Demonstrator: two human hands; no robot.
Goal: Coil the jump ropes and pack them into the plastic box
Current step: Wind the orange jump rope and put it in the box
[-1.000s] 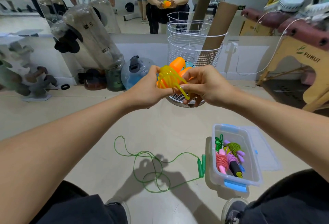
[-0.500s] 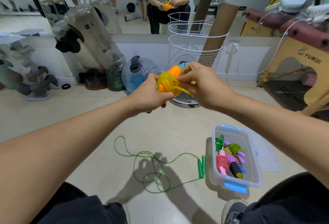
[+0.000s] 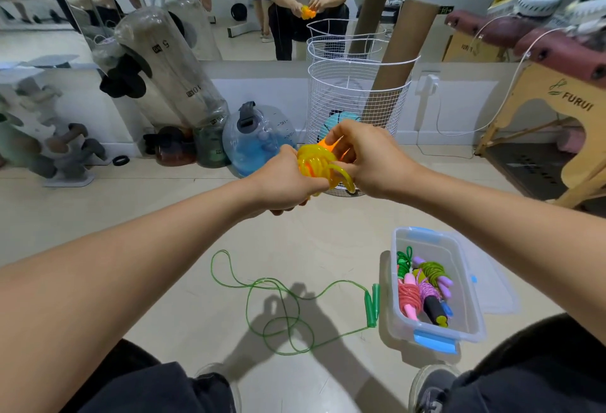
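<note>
Gym floor (image 3: pixel 164 215), mirror wall behind. Plastic box (image 3: pixel 472 311) lying lengthwise away from viewer; green rope (image 3: pixel 278 307) sprawling beside it. Left hand (image 3: pixel 282 183), right hand (image 3: pixel 370 160) gripping yellow rope bundle (image 3: pixel 316 165) mid-air.

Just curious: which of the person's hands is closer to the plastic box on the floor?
Right. The right hand is above the box and slightly leftward; the left hand is farther left. Both grip the yellow rope.

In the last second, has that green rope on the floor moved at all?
No. The green jump rope lies in the same loops, its handles beside the plastic box's left wall as before; both hands work only the yellow rope.
</note>
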